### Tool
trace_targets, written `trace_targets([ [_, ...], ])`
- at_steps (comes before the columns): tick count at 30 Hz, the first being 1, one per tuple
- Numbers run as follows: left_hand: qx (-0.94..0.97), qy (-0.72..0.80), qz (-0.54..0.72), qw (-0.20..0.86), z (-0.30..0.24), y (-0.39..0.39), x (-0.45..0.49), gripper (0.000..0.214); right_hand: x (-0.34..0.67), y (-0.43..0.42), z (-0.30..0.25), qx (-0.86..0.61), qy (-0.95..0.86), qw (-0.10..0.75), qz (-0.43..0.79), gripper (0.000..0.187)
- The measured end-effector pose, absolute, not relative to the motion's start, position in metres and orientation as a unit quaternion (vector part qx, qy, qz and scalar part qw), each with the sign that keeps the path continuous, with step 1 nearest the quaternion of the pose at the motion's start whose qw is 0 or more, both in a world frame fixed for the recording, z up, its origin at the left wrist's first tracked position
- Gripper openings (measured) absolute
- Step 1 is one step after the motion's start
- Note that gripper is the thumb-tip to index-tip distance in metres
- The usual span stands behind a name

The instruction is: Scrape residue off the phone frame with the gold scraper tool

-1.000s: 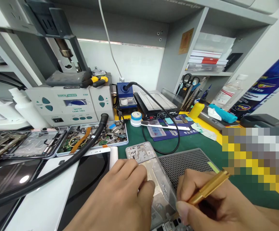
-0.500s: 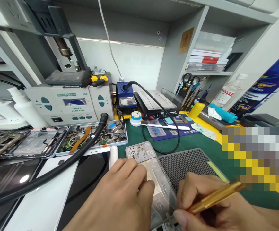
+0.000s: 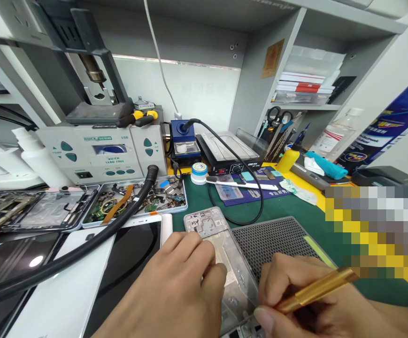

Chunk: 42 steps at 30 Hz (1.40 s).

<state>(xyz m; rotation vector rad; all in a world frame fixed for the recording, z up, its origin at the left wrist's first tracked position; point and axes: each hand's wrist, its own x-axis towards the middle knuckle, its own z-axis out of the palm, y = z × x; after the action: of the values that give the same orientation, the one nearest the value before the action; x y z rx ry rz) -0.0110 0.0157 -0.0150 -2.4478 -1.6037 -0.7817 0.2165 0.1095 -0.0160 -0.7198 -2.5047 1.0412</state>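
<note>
An opened phone frame [image 3: 221, 244], silver with bare innards, lies on the green mat [image 3: 288, 206] at the bench's front. My left hand [image 3: 179, 291] rests on its left side with the fingers curled down, pinning it. My right hand [image 3: 305, 300] is closed round a gold-coloured tool [image 3: 316, 288], whose handle slants up to the right. Its tip, down at the frame's near end, is hidden behind my thumb.
A perforated grey pad [image 3: 274, 239] lies right of the frame. A thick black hose [image 3: 84, 249] crosses white phones [image 3: 126, 253] at left. Behind stand a rework station [image 3: 98, 155], a parts tray [image 3: 136, 199], a heating plate [image 3: 228, 152] and a blue spray can [image 3: 387, 129].
The gold tool's handle has swung lower and to the right in my right hand. My left hand has stayed on the phone frame.
</note>
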Motion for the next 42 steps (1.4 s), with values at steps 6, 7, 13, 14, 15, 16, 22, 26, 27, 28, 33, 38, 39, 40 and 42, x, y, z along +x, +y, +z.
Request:
trace_targets([
  [6,-0.799,-0.559,-0.22,0.02,-0.016,0.017,-0.011,0.014,0.216,0.113,-0.01,-0.267,-0.868,0.143,0.394,0.024],
  [7,-0.802,-0.556,-0.215,0.012,-0.017,0.017,-0.011,0.014,0.215,0.113,-0.007,-0.274,-0.859,0.124,0.414,0.023],
  [13,-0.803,-0.556,-0.212,0.03,-0.012,0.017,-0.011,0.017,0.201,0.114,0.007,-0.337,-0.775,0.156,0.512,0.033],
  [14,-0.804,-0.552,-0.217,0.042,-0.009,0.018,-0.011,0.015,0.198,0.115,0.009,-0.338,-0.769,0.172,0.515,0.035],
  [15,-0.806,-0.546,-0.222,0.052,-0.007,0.018,-0.011,0.014,0.195,0.116,0.01,-0.34,-0.765,0.183,0.516,0.037],
  [16,-0.807,-0.542,-0.226,0.061,-0.004,0.02,-0.011,0.012,0.191,0.117,0.012,-0.342,-0.761,0.189,0.518,0.038],
  [22,-0.807,-0.536,-0.233,0.078,0.0,0.023,-0.011,0.013,0.188,0.12,0.013,-0.353,-0.743,0.194,0.534,0.04],
  [26,-0.805,-0.545,-0.228,0.058,-0.004,0.018,-0.01,0.011,0.203,0.118,0.002,-0.358,-0.734,0.152,0.556,0.037],
  [27,-0.803,-0.55,-0.226,0.049,-0.006,0.016,-0.009,0.011,0.206,0.117,0.001,-0.356,-0.733,0.133,0.564,0.036],
  [28,-0.8,-0.555,-0.225,0.04,-0.007,0.015,-0.009,0.013,0.208,0.117,0.0,-0.352,-0.735,0.115,0.568,0.035],
  [33,-0.801,-0.557,-0.218,0.011,-0.011,0.015,-0.008,0.016,0.21,0.114,0.002,-0.343,-0.779,0.073,0.52,0.034],
  [38,-0.797,-0.566,-0.208,0.005,-0.011,0.016,-0.009,0.016,0.212,0.114,0.001,-0.315,-0.802,0.07,0.503,0.031],
  [39,-0.798,-0.565,-0.21,0.008,-0.011,0.016,-0.009,0.016,0.212,0.114,0.001,-0.31,-0.807,0.073,0.497,0.031],
  [40,-0.797,-0.566,-0.212,0.01,-0.012,0.016,-0.01,0.016,0.213,0.114,0.001,-0.307,-0.813,0.075,0.488,0.031],
  [42,-0.805,-0.554,-0.212,0.005,-0.013,0.017,-0.01,0.014,0.213,0.113,0.002,-0.304,-0.82,0.076,0.478,0.031],
])
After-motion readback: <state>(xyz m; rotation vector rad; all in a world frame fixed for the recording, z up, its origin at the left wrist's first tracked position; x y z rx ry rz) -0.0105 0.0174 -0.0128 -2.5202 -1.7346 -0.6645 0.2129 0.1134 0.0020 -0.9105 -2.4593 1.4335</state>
